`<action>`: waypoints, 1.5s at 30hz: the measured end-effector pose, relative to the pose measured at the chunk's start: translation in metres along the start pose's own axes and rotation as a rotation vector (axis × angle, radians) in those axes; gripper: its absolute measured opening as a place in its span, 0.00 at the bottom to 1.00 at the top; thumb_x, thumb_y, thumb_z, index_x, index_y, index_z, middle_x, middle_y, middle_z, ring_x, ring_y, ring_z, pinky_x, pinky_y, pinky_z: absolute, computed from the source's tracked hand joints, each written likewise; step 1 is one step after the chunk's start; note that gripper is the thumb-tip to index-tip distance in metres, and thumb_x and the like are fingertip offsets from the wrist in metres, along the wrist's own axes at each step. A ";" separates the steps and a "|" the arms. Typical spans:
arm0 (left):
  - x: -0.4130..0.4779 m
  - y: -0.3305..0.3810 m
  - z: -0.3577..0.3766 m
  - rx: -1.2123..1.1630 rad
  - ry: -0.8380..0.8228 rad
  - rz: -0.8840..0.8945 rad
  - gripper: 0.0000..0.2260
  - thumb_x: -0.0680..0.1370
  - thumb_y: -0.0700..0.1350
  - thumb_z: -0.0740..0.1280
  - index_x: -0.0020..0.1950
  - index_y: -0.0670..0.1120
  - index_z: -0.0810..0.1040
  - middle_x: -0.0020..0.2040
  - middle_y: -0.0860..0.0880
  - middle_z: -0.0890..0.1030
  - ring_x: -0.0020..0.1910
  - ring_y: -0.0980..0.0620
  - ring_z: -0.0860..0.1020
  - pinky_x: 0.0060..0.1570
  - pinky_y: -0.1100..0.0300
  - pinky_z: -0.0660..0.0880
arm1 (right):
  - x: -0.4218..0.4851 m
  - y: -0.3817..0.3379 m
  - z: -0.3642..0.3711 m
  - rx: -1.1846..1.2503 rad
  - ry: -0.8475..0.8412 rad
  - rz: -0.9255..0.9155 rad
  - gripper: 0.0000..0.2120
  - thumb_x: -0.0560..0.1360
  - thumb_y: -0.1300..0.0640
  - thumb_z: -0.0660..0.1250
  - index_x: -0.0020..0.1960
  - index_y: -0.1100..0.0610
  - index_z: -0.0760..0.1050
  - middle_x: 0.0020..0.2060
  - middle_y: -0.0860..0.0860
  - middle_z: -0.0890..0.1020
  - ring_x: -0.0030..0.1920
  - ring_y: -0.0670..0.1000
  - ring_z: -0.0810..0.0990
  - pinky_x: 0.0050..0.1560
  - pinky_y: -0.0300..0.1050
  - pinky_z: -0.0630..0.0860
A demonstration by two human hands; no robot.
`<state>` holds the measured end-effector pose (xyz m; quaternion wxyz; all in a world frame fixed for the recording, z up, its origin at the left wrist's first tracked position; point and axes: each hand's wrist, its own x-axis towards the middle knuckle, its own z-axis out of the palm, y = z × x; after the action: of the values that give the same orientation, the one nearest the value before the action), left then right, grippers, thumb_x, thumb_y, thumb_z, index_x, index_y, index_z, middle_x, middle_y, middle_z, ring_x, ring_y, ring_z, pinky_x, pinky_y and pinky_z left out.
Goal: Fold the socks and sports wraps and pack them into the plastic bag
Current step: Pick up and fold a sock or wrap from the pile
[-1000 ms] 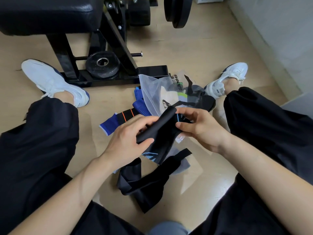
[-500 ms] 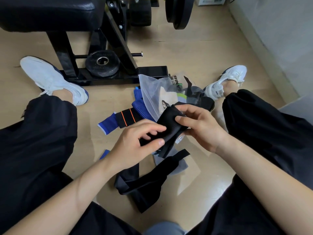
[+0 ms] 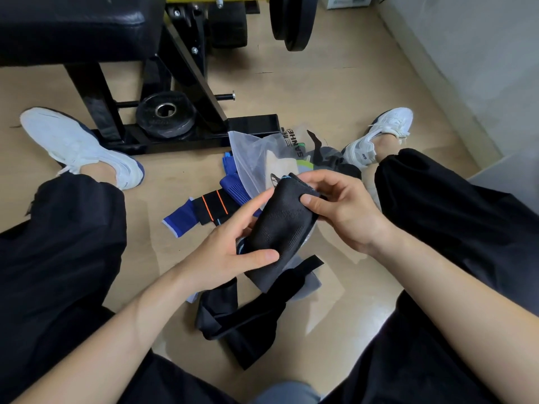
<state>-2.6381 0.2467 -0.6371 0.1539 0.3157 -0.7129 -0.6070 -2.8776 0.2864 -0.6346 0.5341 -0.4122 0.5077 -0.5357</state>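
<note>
Tan floor [image 3: 335, 91], person seated with legs apart. Left hand [image 3: 221, 255] and right hand [image 3: 344, 211] both grasp a folded black sock [image 3: 283, 225], held clear of the floor. Left fingers [image 3: 262, 255] are curled round its near end; right fingers [image 3: 312, 201] pinch its far end. Plastic bag [image 3: 256, 158] lies just beyond the fingers, items visible inside. Blue wrap [image 3: 178, 223] lies left of the fingers, black wrap [image 3: 242, 325] beneath them. Bench frame [image 3: 186, 68] stands well beyond.
</note>
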 end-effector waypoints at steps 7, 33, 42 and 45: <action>0.004 0.000 0.002 -0.036 0.198 -0.049 0.29 0.72 0.35 0.77 0.67 0.57 0.75 0.54 0.55 0.85 0.55 0.55 0.84 0.55 0.61 0.79 | 0.005 0.005 -0.007 -0.048 0.169 -0.004 0.12 0.76 0.70 0.68 0.57 0.59 0.80 0.50 0.55 0.84 0.49 0.53 0.82 0.49 0.54 0.80; 0.000 -0.012 -0.023 0.093 0.154 -0.101 0.27 0.71 0.37 0.78 0.65 0.60 0.78 0.60 0.62 0.81 0.55 0.62 0.81 0.55 0.62 0.78 | 0.014 0.037 0.010 -0.512 0.035 -0.058 0.13 0.75 0.60 0.73 0.58 0.50 0.79 0.51 0.49 0.81 0.44 0.49 0.80 0.49 0.49 0.81; 0.005 -0.034 -0.051 0.073 0.427 -0.237 0.27 0.71 0.40 0.79 0.64 0.62 0.78 0.55 0.58 0.83 0.52 0.59 0.82 0.55 0.51 0.81 | 0.065 0.047 0.029 -1.559 -0.246 -0.194 0.27 0.78 0.51 0.69 0.74 0.49 0.66 0.70 0.57 0.65 0.65 0.62 0.69 0.58 0.58 0.76; 0.007 -0.038 -0.052 0.047 0.449 -0.239 0.27 0.71 0.40 0.79 0.64 0.61 0.78 0.55 0.57 0.84 0.52 0.59 0.82 0.55 0.52 0.81 | 0.086 0.055 0.030 -1.710 -0.319 -0.080 0.26 0.79 0.56 0.68 0.74 0.49 0.64 0.67 0.60 0.64 0.61 0.64 0.70 0.55 0.59 0.77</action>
<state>-2.6017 0.1999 -0.6637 0.2280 0.5283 -0.6322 -0.5189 -2.8476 0.2024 -0.6933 0.0870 -0.7596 0.6402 0.0749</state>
